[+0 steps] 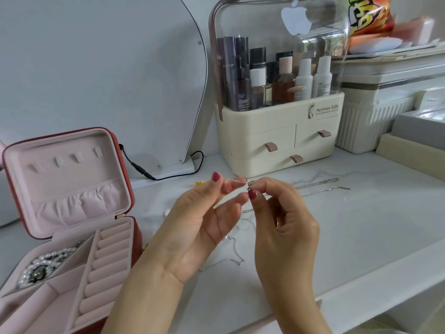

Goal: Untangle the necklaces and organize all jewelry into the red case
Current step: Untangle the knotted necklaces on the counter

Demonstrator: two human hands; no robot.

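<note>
Both hands are raised above the white table, holding a thin silver chain between them. My left hand pinches one end with thumb and fingertips; my right hand pinches its clasp end. The rest of the chain hangs down to a loose tangle on the table. More silver necklaces lie stretched out to the right. A small gold piece lies behind my left hand. The red case stands open at the left with pink lining; a pearl necklace fills one compartment.
A cream cosmetics organizer with drawers stands behind the hands. A round mirror leans at the back left, its black cable trailing on the table. White boxes crowd the right. The table's front edge runs bottom right.
</note>
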